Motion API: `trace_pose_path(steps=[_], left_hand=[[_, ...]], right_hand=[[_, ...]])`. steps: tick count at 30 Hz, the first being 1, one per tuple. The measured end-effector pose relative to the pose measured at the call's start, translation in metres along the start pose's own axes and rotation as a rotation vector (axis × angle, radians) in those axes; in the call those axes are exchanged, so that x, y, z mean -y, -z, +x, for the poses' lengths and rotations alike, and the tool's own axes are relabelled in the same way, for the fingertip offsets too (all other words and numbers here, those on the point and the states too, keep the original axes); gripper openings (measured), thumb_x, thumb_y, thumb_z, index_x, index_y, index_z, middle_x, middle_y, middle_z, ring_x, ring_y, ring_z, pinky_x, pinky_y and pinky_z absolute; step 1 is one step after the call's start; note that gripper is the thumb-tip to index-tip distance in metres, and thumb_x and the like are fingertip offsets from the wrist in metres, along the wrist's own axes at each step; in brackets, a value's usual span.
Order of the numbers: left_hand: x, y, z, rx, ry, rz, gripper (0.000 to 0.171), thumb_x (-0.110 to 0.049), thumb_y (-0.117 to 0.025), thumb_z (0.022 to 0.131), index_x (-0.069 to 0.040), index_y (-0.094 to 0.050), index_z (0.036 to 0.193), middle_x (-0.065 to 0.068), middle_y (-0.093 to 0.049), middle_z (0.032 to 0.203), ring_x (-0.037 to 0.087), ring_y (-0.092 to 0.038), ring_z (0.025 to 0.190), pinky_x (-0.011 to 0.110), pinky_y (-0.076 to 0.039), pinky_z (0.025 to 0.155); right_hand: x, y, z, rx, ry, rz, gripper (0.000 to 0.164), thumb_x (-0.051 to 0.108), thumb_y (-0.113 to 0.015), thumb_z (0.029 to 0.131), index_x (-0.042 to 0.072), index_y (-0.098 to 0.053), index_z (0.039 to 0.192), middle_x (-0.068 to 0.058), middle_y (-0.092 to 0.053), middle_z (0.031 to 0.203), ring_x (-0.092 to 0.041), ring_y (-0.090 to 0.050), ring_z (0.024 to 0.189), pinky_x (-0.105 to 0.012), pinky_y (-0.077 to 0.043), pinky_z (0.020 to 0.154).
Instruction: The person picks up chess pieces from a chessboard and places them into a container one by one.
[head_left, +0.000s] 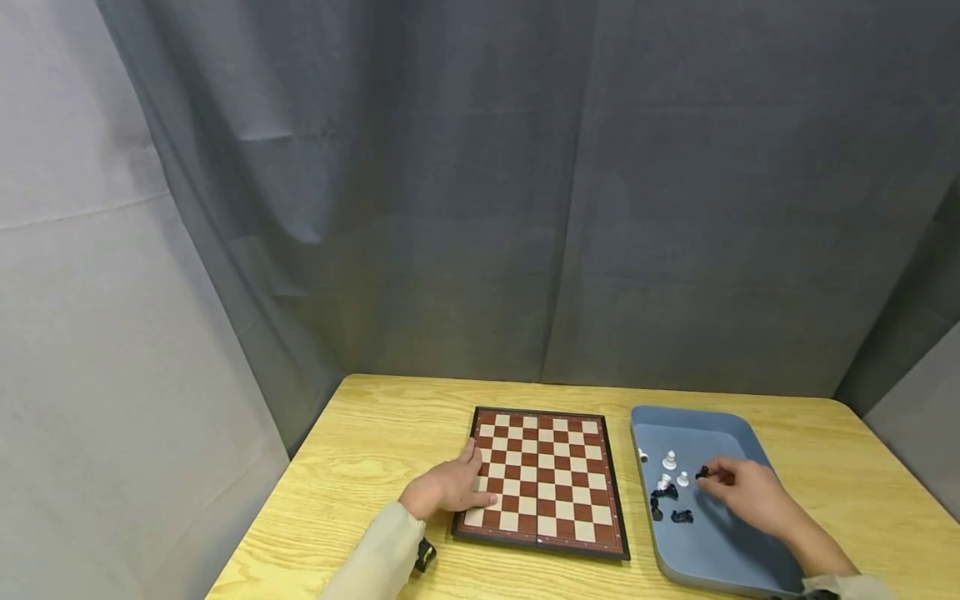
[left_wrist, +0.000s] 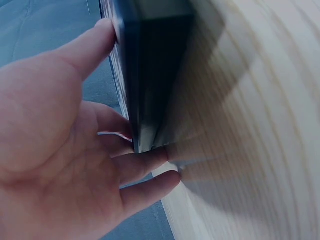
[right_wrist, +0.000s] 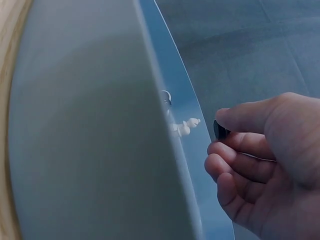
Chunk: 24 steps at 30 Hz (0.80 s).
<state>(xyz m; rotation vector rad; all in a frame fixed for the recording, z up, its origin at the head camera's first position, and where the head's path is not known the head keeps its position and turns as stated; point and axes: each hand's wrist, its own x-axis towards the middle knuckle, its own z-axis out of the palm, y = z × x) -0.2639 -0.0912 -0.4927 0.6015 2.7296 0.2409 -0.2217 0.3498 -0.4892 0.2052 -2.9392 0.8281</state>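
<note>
A chessboard (head_left: 543, 481) with brown and cream squares and a dark rim lies flat on the table. At its left edge rests my left hand (head_left: 448, 485), fingers spread; in the left wrist view the thumb touches the board's rim (left_wrist: 150, 75) and two fingertips reach down to the wood. Over the blue-grey tray (head_left: 731, 554), my right hand (head_left: 752, 493) pinches a small black chess piece (right_wrist: 220, 131) between thumb and index finger. Which piece it is I cannot tell. Left of that hand, white chess pieces (head_left: 670, 460) and black chess pieces (head_left: 682, 517) are in the tray.
The tray stands to the right of the board on a light wooden table (head_left: 375, 442). Grey curtain (head_left: 480, 208) hangs behind the table's far edge. A raised tray wall (right_wrist: 100, 130) fills much of the right wrist view.
</note>
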Motion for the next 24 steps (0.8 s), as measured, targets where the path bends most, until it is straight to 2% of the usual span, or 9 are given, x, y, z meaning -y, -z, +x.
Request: trace_pose_path(steps=[6, 16, 24], left_hand=[[0.001, 0.001, 0.0, -0.003, 0.0, 0.01, 0.089, -0.058, -0.051, 0.09, 0.001, -0.019, 0.15, 0.017, -0.006, 0.157, 0.028, -0.053, 0.117, 0.032, -0.047, 0.083], [-0.001, 0.0, 0.0, -0.003, 0.003, -0.003, 0.089, -0.058, -0.051, 0.09, 0.0, -0.019, 0.15, 0.017, -0.006, 0.157, 0.026, -0.057, 0.111, 0.031, -0.047, 0.077], [-0.003, 0.0, 0.002, -0.012, 0.021, -0.005, 0.09, -0.057, -0.054, 0.089, 0.0, -0.02, 0.15, 0.016, -0.007, 0.157, 0.024, -0.06, 0.101, 0.028, -0.046, 0.068]], right_hand=[[-0.003, -0.001, -0.001, 0.005, -0.016, 0.016, 0.014, 0.015, -0.07, 0.085, 0.003, -0.067, 0.09, 0.001, -0.063, 0.079, -0.015, -0.057, 0.074, -0.031, -0.044, 0.058], [-0.011, -0.003, -0.002, 0.025, -0.033, 0.012, 0.017, 0.017, -0.069, 0.086, 0.001, -0.069, 0.094, 0.001, -0.064, 0.08, -0.013, -0.057, 0.073, -0.029, -0.046, 0.06], [0.005, 0.0, -0.004, 0.0, 0.019, -0.028, 0.016, 0.014, -0.069, 0.085, 0.0, -0.069, 0.093, 0.001, -0.064, 0.079, -0.015, -0.058, 0.072, -0.033, -0.046, 0.06]])
